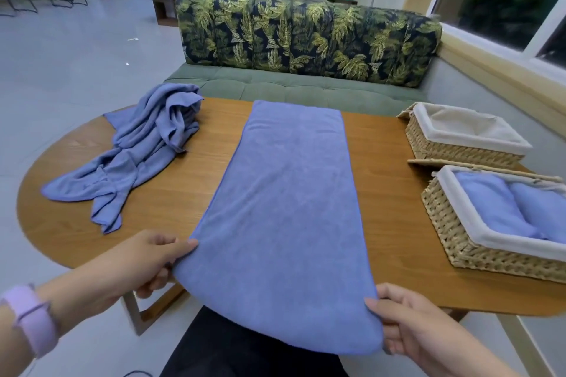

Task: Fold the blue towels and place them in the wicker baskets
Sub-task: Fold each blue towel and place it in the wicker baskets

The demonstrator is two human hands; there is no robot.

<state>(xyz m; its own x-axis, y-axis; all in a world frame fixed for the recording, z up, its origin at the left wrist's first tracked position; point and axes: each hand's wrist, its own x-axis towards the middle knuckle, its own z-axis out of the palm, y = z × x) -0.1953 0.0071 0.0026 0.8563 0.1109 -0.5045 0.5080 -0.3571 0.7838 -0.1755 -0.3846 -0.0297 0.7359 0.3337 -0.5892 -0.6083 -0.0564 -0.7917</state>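
Right hand at 5 o'clock, nearest the camera, fingers curled, pinching the near right corner of the blue towel. Left hand at 7 o'clock, thumb on top and fingers under, pinching the near left corner; lilac wristband on that wrist. Towel is a long strip laid flat down the middle of the wooden table, near end hanging off the table edge between both hands. Crumpled towels in a heap at 10 o'clock on the table. Near wicker basket at 3 o'clock holds two folded blue towels side by side. Far wicker basket at 2 o'clock, just behind it, white liner showing. Leaf-print sofa at 12 o'clock beyond the table.
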